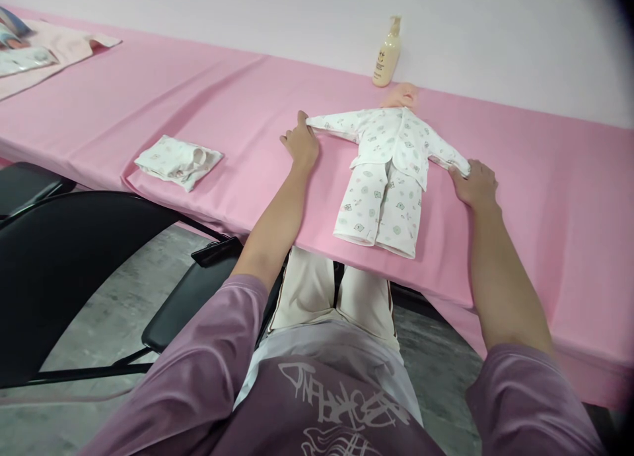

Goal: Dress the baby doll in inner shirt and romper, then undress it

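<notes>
A baby doll (407,94) lies on its back on the pink-covered table, dressed in a white printed baby jacket (391,136) and matching baby pants (379,205). Its arms are drawn out to both sides. My left hand (302,141) pinches the end of the sleeve on the left. At the other sleeve's end, my right hand (476,181) is closed on the cuff. The doll's hands and feet do not show. The pant legs lie flat toward the table's front edge.
A folded white printed garment (178,160) lies to the left. Behind the doll's head stands a cream pump bottle (387,55) by the wall. More cloths (74,47) lie at the far left of the pink table (208,99). Black folding chairs (89,245) stand at the left front.
</notes>
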A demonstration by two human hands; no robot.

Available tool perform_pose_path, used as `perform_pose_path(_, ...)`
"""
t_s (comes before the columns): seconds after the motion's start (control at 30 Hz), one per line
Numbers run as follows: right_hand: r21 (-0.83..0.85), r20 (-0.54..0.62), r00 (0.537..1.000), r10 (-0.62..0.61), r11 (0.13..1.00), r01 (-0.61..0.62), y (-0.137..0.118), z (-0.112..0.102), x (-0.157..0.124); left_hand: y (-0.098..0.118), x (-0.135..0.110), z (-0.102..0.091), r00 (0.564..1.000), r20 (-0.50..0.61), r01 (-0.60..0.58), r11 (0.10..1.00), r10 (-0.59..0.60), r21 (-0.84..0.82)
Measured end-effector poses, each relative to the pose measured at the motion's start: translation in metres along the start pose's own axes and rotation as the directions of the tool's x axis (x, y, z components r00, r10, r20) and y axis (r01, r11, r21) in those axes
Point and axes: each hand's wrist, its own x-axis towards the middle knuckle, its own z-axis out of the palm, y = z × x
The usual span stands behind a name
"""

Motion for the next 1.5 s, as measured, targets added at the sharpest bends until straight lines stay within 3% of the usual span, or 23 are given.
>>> perform_pose_path(0.13,-0.039,0.024,1.000,0.015,0.999,-0.014,-0.006,-0.004,-0.004,-0.004,0.005,0.005,0.999,-0.004,-0.045,0.996,0.045,-0.072)
perform_pose_path(0.33,-0.119,0.041,0.998,0.041,0.992,-0.035,-0.015,-0.008,-0.009,-0.001,0.016,0.011,0.992,-0.031,0.112,0.977,-0.120,-0.182)
perform_pose_path(0.5,-0.116,0.013,0.998,0.067,0.991,-0.065,-0.016,-0.006,-0.008,0.000,0.016,0.010,0.985,-0.049,0.147,0.957,-0.164,-0.249)
perform_pose_path(0.97,-0.034,-0.061,0.997,0.038,0.999,-0.040,-0.009,0.003,-0.003,-0.011,0.014,0.009,0.987,-0.035,0.155,0.988,-0.156,-0.015)
perform_pose_path(1.1,-0.022,-0.056,0.998,0.036,0.999,-0.037,-0.007,0.006,-0.001,-0.010,0.011,0.007,0.983,-0.088,0.163,0.987,-0.162,0.004)
perform_pose_path(1.2,-0.005,-0.065,0.997,0.041,0.999,-0.041,-0.007,0.008,-0.003,-0.002,0.006,0.001,0.991,-0.116,0.064,0.998,-0.064,-0.003)
perform_pose_path(1.3,0.014,-0.111,0.994,-0.005,1.000,0.007,-0.008,0.010,-0.005,0.014,0.001,-0.003,0.986,-0.057,-0.156,0.988,0.156,0.010)
perform_pose_path(1.4,-0.010,-0.151,0.980,-0.132,0.991,0.132,-0.016,0.011,-0.001,0.035,-0.001,0.002,0.923,0.108,-0.376,0.926,0.369,0.046)
perform_pose_path(1.5,-0.040,-0.139,0.965,-0.221,0.975,0.217,-0.032,0.012,0.013,0.055,0.006,0.014,0.856,0.287,-0.475,0.873,0.429,0.113)
